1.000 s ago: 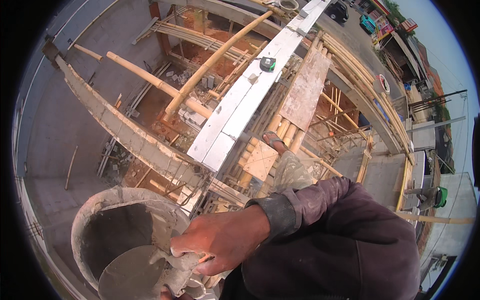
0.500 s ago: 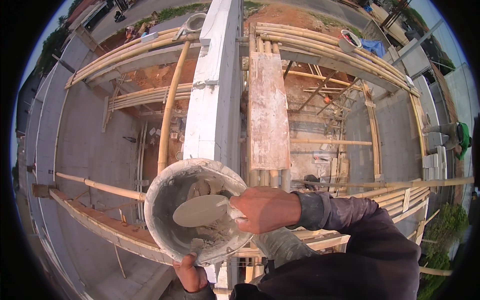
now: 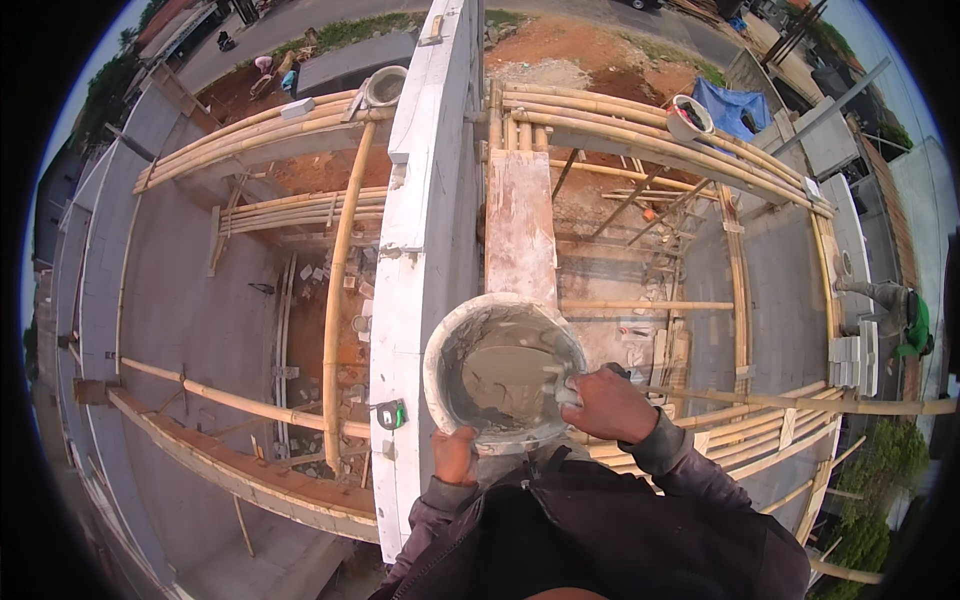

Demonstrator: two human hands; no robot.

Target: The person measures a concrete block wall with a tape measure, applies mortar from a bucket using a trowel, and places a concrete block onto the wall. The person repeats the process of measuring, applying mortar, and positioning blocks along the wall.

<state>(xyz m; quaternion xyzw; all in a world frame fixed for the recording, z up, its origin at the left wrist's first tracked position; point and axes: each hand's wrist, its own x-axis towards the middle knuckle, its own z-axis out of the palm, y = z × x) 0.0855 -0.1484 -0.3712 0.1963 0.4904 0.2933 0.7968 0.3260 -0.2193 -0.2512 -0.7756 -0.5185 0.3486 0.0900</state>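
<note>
Right under the grip there's a white block wall (image 3: pixel 428 230) running straight ahead, with a small green tape measure (image 3: pixel 391 413) sitting on it just left. A wooden plank (image 3: pixel 520 228) lies just past the grip on bamboo scaffolding (image 3: pixel 640 135), and a blue tarp (image 3: pixel 735 105) sits way off ahead to the right.

The trowel (image 3: pixel 510 368) handle is lost inside the right hand (image 3: pixel 610 405). The left hand (image 3: pixel 455 455) fingers vanish under the bucket (image 3: pixel 432 370) rim. The small green thing (image 3: pixel 391 413) on the wall (image 3: pixel 425 200) is too small to tell. The person's body runs off the lower edge.
</note>
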